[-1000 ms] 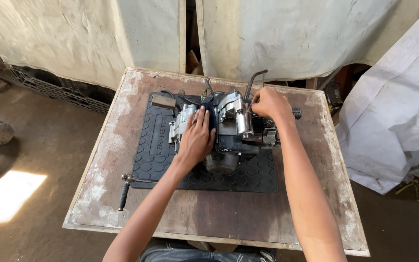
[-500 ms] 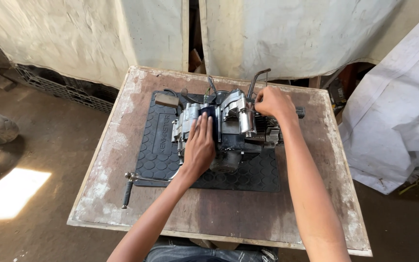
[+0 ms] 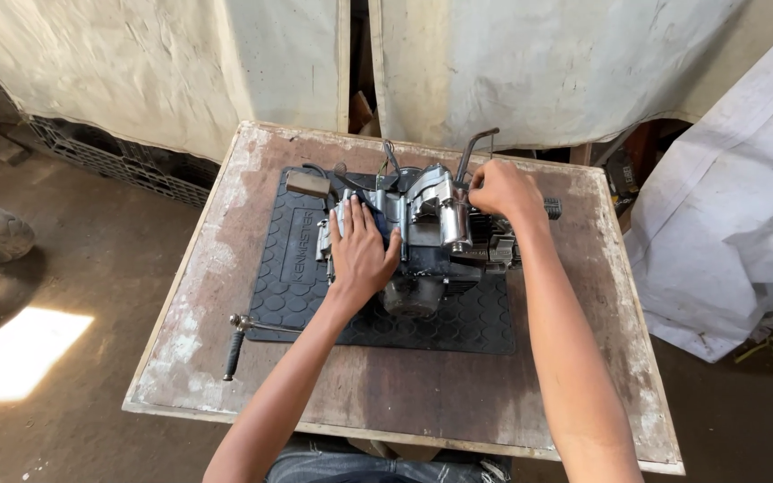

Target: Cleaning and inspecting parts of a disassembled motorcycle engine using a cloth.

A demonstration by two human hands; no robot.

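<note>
My left hand (image 3: 361, 252) lies flat and open on the engine (image 3: 427, 237); my right hand (image 3: 503, 192) has its grip closed on the engine's top, above the black rubber mat (image 3: 301, 259) on the surface (image 3: 404, 398).

Bare worn wooden table (image 3: 404, 402) lies open behind both wrists, toward the near edge. Ahead of the left hand's fingers (image 3: 357, 224), the silver motorcycle engine block (image 3: 431, 228) and its black cables bar the way. A long black-handled metal lever (image 3: 236, 344) lies left of them; a bent steel rod (image 3: 474, 148) rises beyond the right hand's fingers (image 3: 485, 183).
</note>
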